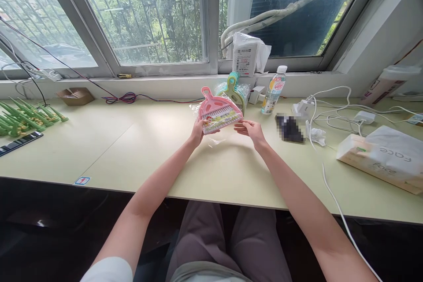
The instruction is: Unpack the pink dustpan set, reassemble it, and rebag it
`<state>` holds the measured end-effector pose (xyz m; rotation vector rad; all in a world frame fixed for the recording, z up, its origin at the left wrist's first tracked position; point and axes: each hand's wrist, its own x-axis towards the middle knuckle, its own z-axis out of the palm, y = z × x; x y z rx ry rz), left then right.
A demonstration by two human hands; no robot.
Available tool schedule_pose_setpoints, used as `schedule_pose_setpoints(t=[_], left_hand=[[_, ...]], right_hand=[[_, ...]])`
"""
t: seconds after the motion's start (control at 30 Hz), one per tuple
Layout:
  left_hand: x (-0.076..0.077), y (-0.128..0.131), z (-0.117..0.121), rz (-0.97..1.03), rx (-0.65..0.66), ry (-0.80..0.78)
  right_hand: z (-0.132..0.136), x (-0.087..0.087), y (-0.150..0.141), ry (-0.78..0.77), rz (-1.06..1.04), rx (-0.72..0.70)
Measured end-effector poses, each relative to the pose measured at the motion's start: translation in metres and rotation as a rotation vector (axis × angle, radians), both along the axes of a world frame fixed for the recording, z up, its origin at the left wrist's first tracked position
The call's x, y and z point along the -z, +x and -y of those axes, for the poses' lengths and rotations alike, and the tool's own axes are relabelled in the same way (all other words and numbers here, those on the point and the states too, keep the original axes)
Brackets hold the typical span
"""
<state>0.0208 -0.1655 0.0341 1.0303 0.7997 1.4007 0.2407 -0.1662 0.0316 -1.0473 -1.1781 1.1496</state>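
Note:
A pink toy-sized dustpan and brush set (220,112), wrapped in clear plastic with a printed label, is held tilted above the table. Its handle points up and away from me. My left hand (198,132) grips the lower left corner, thumb on the front and fingers behind. At the lower right corner, my right hand (250,131) pinches the edge, its other fingers partly extended. A loose flap of clear wrap hangs beneath the set. Just behind it stand several green and teal wrapped dustpan sets (235,92), partly hidden by the pink one.
Behind are a drink bottle (273,90) and a white packet (245,58) on the sill. To the right lie a blurred dark object (290,128), white cables (333,116) and a tissue pack (380,158). Green spiky items (26,116) and a small cardboard box (75,97) sit left.

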Motion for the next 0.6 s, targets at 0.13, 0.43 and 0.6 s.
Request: schedule_pose_setpoints(t=[0.13,0.43,0.6], left_hand=[[-0.001,-0.010,-0.006,0.065,-0.059,-0.076],[0.005,-0.012,-0.004,0.002,0.020,-0.246],[0.005,-0.010,-0.001,-0.122,0.146,-0.150]], right_hand=[[0.000,-0.001,0.011,0.493,0.546,0.273],[-0.010,0.010,0.013,0.679,0.689,0.243],[-0.010,0.008,0.012,0.644,0.524,0.246]])
